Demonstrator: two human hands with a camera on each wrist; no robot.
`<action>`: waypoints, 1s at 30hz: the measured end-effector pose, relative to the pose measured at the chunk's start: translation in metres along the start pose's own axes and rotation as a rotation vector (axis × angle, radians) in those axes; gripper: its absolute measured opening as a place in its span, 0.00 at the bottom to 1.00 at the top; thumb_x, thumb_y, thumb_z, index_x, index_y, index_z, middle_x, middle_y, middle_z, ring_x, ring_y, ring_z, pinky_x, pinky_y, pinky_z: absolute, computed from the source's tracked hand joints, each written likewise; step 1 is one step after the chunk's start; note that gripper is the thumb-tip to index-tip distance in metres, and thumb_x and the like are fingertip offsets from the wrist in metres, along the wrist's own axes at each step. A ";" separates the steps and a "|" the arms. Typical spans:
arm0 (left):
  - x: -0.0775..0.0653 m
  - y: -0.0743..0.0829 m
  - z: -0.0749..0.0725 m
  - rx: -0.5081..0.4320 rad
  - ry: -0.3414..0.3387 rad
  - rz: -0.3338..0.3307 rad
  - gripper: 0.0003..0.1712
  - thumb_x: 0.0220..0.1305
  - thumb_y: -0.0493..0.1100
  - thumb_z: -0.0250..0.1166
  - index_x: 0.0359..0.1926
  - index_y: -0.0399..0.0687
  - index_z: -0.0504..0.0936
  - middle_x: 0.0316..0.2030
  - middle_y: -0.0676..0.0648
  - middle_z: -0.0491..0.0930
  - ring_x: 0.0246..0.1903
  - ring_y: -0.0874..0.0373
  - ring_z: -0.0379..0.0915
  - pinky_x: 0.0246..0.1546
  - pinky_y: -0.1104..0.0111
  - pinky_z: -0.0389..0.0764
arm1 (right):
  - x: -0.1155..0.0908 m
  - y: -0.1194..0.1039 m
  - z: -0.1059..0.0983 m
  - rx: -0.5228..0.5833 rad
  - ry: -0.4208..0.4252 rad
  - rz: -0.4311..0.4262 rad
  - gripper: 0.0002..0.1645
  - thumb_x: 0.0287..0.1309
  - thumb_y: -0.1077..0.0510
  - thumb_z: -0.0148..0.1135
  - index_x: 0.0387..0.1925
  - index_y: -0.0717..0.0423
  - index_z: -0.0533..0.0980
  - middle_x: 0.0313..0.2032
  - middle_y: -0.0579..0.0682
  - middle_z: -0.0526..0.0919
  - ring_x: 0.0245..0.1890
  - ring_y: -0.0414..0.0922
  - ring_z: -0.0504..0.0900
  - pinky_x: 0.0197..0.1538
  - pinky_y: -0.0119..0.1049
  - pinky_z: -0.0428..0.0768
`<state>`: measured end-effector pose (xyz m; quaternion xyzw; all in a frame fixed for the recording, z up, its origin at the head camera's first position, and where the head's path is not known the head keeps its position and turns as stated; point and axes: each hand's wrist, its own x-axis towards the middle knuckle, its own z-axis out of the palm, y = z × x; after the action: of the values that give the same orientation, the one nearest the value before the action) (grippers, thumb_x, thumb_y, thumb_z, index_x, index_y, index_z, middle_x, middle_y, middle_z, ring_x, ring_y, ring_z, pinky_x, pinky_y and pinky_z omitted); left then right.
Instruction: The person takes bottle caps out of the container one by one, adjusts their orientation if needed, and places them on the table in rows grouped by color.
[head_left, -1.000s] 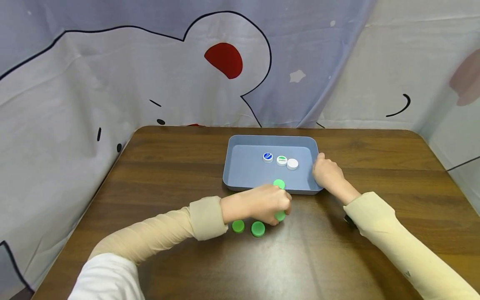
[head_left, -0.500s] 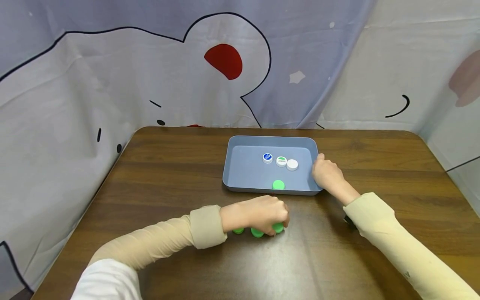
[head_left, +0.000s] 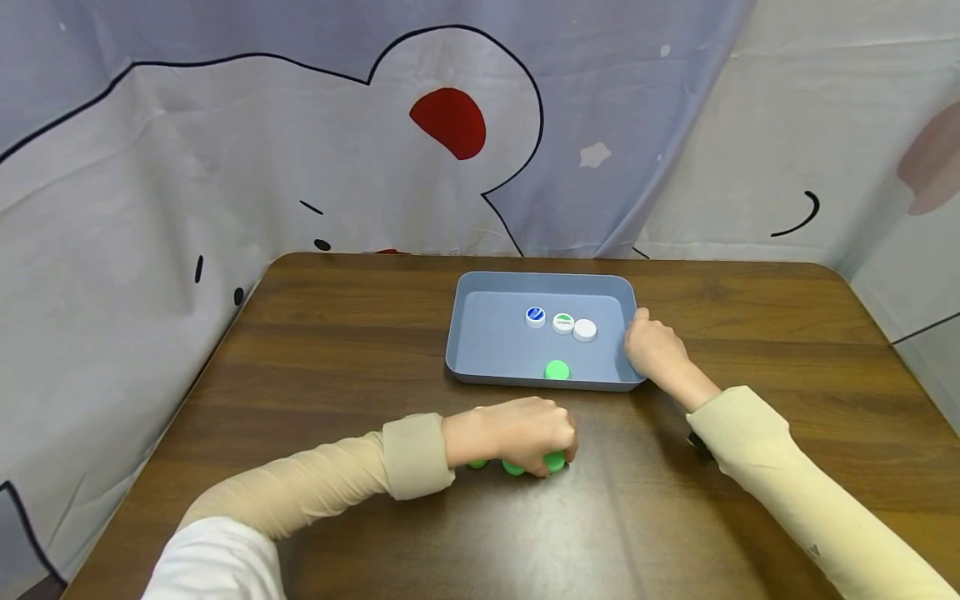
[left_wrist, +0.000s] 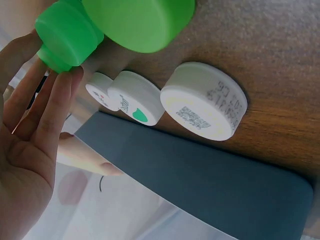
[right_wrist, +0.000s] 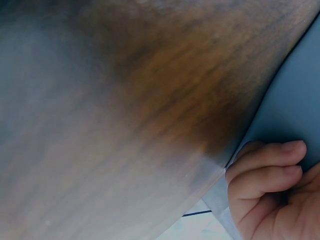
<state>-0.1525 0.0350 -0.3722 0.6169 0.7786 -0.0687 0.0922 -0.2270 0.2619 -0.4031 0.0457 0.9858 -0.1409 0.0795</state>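
My left hand pinches a green bottle cap low over the table, at the end of a row of green caps. In the head view this cap shows only partly below the fingers. Beside it lies another green cap. Three white caps lie on the wood between that row and the tray, and the left hand mostly hides them in the head view. My right hand grips the right wall of the blue-grey tray, fingers curled over its edge.
Inside the tray are a blue-and-white cap, a white cap with green print, a plain white cap and a green cap near the front wall. A printed curtain hangs behind the brown wooden table.
My left hand has moved back from the tray's front edge and lowered, bringing the green cap level with the others in the row. The right hand and tray stay put.
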 end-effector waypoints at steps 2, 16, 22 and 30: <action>0.000 0.000 0.001 -0.003 0.003 0.003 0.14 0.47 0.49 0.74 0.39 0.60 0.87 0.34 0.61 0.84 0.30 0.64 0.79 0.32 0.73 0.79 | 0.000 0.000 0.000 -0.002 -0.001 -0.001 0.19 0.69 0.58 0.28 0.43 0.71 0.62 0.41 0.77 0.77 0.41 0.69 0.80 0.36 0.58 0.77; -0.001 -0.001 0.004 -0.032 0.008 0.006 0.15 0.48 0.49 0.74 0.40 0.59 0.87 0.36 0.60 0.84 0.30 0.65 0.78 0.32 0.75 0.78 | 0.001 0.001 0.001 -0.006 0.000 -0.007 0.19 0.69 0.58 0.28 0.42 0.71 0.62 0.41 0.77 0.77 0.40 0.68 0.80 0.36 0.57 0.77; -0.002 -0.001 0.004 -0.024 0.011 0.012 0.15 0.48 0.49 0.74 0.40 0.60 0.87 0.35 0.61 0.84 0.31 0.66 0.78 0.33 0.75 0.78 | 0.001 0.000 0.001 -0.007 -0.008 0.001 0.19 0.69 0.58 0.28 0.42 0.71 0.62 0.41 0.77 0.77 0.40 0.68 0.80 0.36 0.57 0.77; -0.002 -0.001 0.005 -0.025 0.012 0.013 0.14 0.48 0.49 0.73 0.39 0.60 0.87 0.34 0.61 0.83 0.30 0.66 0.77 0.31 0.75 0.77 | 0.000 -0.001 0.000 -0.008 0.005 0.002 0.19 0.70 0.58 0.29 0.43 0.71 0.61 0.42 0.78 0.77 0.41 0.69 0.80 0.36 0.58 0.77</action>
<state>-0.1525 0.0316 -0.3770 0.6212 0.7759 -0.0548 0.0954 -0.2271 0.2611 -0.4031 0.0466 0.9865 -0.1367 0.0771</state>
